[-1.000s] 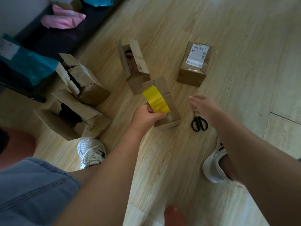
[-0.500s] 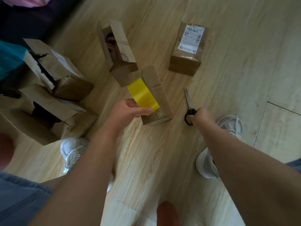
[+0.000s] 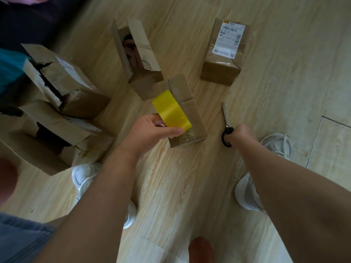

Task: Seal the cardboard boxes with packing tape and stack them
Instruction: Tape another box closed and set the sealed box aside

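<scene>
The shipping label (image 3: 228, 39) on the far box (image 3: 220, 73) is illegible.

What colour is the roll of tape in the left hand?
Yellow: the tape roll held by the left hand, seen in the head view.

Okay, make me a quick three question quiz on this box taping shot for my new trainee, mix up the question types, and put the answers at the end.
1. True or false: the left hand holds the yellow tape roll.
2. What does the right hand grip? A) the scissors B) a box flap C) a marker
3. Fill in: in the head view, the box with the white shipping label sits to the ___ of the tape roll.
Key: 1 true; 2 A; 3 right.
</scene>
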Action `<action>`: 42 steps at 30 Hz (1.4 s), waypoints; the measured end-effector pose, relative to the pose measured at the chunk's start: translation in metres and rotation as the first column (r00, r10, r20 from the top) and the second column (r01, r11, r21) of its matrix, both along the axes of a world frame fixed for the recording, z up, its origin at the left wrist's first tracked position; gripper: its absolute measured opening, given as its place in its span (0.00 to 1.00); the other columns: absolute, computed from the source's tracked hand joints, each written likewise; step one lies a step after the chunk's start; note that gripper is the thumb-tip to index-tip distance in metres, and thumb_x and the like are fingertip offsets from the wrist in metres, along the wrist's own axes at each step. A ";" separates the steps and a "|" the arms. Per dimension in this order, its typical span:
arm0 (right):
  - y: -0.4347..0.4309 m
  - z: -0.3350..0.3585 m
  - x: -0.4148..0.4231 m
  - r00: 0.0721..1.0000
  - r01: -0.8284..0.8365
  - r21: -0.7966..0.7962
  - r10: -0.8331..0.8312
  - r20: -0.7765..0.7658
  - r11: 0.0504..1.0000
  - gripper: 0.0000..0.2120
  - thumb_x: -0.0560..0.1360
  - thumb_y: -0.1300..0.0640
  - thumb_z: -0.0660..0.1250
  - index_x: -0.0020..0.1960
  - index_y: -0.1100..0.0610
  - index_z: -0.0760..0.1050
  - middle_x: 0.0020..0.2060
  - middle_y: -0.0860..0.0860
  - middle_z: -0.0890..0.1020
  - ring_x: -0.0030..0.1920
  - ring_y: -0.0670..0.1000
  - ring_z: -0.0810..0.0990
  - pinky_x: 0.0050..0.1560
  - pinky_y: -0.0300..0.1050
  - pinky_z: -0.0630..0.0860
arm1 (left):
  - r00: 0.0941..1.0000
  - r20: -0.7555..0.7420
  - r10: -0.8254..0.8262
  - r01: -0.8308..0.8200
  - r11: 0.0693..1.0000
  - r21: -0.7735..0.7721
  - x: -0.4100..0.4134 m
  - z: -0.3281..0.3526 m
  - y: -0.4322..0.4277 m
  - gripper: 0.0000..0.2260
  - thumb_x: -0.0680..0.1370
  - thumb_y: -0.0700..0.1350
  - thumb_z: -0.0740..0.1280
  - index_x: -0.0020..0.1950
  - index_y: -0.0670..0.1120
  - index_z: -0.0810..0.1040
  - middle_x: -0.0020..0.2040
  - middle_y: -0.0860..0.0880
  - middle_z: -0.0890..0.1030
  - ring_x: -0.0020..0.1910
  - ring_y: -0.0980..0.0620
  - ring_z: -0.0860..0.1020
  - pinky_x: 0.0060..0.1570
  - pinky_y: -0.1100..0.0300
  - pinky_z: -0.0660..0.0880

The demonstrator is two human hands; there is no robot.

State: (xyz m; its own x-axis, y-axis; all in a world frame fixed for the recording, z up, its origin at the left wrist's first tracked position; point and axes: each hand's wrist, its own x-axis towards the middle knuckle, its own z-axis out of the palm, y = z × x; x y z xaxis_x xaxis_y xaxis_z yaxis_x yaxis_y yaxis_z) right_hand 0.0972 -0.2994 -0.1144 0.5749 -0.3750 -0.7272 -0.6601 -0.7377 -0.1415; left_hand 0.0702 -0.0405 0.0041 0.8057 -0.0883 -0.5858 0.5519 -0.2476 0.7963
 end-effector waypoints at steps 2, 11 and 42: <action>-0.001 0.007 0.001 0.997 0.071 0.059 -0.071 0.000 0.996 0.16 0.79 0.54 0.69 0.37 0.59 0.68 0.33 0.53 0.71 0.30 0.50 0.69 0.28 0.41 0.64 | 0.999 0.012 -0.037 0.037 0.999 0.022 0.001 0.004 0.000 0.07 0.71 0.40 0.76 0.47 0.48 0.84 0.38 0.53 0.85 0.35 0.60 0.80 0.37 0.69 0.75; -0.005 0.072 -0.001 0.977 -0.067 0.245 0.014 0.212 0.967 0.16 0.74 0.50 0.75 0.49 0.62 0.76 0.36 0.54 0.76 0.35 0.52 0.74 0.37 0.46 0.69 | 0.993 0.037 -0.114 0.109 0.987 0.115 0.001 0.020 0.005 0.11 0.76 0.38 0.72 0.57 0.38 0.80 0.42 0.45 0.82 0.32 0.61 0.80 0.35 0.70 0.76; 0.059 0.111 -0.017 0.376 -0.866 -0.328 0.924 0.073 0.378 0.34 0.72 0.27 0.62 0.66 0.50 0.73 0.52 0.49 0.79 0.59 0.53 0.74 0.49 0.45 0.66 | 0.988 0.085 -0.130 0.123 0.989 0.082 0.006 0.018 0.022 0.19 0.77 0.31 0.69 0.67 0.36 0.73 0.53 0.43 0.79 0.48 0.51 0.79 0.47 0.66 0.78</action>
